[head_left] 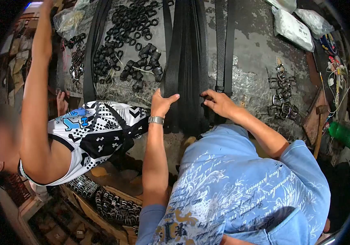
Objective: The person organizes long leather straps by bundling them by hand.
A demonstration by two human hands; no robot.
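Observation:
A thick bundle of long black straps (189,53) runs down over the near edge of the worktable (248,57). At its left side is my left hand (162,102), thumb stretched over the straps and the other fingers hidden behind them; a watch is on that wrist. My right hand (220,103) touches the bundle's right side, with thumb and forefinger a little apart and the lower fingers curled. Beside it, a textured black strap (220,49) lies on the table.
Black rings (132,22) and loops cover the table's left part, metal buckles (282,96) its right. A co-worker (89,139) is close on my left, one arm stretched forward. At the right are a hammer (320,126), a green bottle (344,135) and white bags (292,30).

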